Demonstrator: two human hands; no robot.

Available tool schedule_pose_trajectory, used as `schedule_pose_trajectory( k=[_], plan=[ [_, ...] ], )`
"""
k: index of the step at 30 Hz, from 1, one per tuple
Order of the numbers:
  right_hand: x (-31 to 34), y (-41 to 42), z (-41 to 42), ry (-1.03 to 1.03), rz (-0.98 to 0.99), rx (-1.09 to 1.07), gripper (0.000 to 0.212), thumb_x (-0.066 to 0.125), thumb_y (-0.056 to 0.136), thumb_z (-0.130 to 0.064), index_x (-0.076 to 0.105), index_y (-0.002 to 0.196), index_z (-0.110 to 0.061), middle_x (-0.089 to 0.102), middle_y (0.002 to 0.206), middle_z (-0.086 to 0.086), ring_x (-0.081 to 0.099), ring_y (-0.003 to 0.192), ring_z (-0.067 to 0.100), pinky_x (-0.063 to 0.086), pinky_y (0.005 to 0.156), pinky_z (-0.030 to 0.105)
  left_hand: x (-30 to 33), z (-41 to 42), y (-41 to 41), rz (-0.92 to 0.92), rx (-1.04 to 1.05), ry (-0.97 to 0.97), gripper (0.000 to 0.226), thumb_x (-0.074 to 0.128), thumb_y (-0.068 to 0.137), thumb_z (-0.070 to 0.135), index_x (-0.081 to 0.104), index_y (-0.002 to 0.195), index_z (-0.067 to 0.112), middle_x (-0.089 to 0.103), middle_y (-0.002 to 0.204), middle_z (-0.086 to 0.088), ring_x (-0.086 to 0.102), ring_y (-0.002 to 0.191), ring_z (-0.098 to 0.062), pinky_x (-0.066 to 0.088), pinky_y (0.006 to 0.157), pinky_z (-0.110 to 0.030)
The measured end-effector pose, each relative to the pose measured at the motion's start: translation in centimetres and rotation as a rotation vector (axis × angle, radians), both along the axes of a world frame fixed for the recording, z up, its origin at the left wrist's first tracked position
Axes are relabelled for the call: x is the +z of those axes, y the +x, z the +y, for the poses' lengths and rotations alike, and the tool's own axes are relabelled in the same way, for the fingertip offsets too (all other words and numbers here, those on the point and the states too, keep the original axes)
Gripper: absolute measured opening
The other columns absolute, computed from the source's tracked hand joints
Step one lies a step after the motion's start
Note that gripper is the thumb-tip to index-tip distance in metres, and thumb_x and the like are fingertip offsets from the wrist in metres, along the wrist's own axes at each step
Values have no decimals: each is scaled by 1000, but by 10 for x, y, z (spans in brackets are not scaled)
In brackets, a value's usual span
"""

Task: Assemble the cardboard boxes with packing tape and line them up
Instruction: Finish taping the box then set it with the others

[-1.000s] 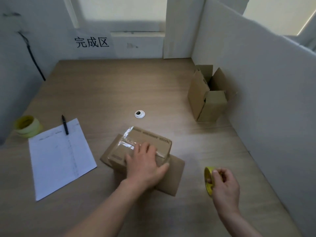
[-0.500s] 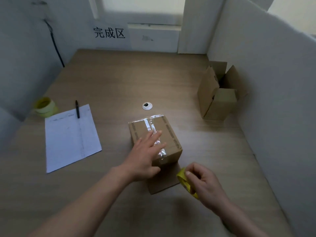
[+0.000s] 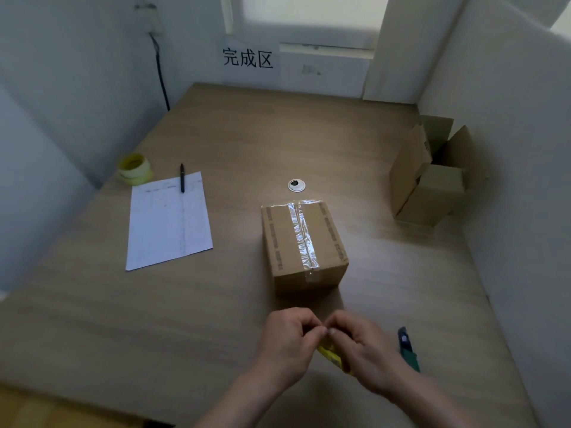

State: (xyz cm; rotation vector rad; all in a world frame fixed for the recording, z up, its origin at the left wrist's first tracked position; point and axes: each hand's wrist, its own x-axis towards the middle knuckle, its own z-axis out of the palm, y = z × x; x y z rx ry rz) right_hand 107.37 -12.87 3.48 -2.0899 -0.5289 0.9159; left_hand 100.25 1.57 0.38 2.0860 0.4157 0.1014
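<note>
Tape roll (image 3: pixel 332 355), yellow-cored, sits nearest, held between both hands above the bench (image 3: pixel 216 304): left hand (image 3: pixel 289 336) and right hand (image 3: pixel 361 350) pinch it, fingers curled, fingertips meeting. Beyond stands the taped box (image 3: pixel 304 245); an open box (image 3: pixel 428 177) waits far right.

Dim, cool daylight enters from a window (image 3: pixel 309 17) at the far wall. Glare glints off clear tape on the sealed cardboard box (image 3: pixel 304 242). Frame edges look soft and bowed by wide-angle distortion.
</note>
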Motion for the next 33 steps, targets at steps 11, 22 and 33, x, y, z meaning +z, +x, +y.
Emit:
schedule_pose_trajectory(
  k=[11,22,33],
  plan=[
    [15,18,-17,336,488,-73,77,78,68,-22,45,137,-32,69,88,12,68,77,24,53,69,29,10,14,-2,-90,244,19,20,59,89,14,57,70,19,62,62,4,61,60,-8,52,57,-33],
    [30,121,-21,-362,-798,315,49,60,84,-63,59,128,-41,70,102,-12,64,89,8,47,72,24,-1,22,28,-101,589,-50,21,60,93,14,58,72,12,63,53,-2,60,52,-6,44,57,-17],
    [-13,143,3,-522,-1093,377,63,34,86,-79,48,131,-36,68,89,-9,63,75,15,53,61,30,-35,33,41,-95,698,96,16,62,91,17,59,76,12,65,63,-5,61,64,-27,49,63,-38]
  ],
)
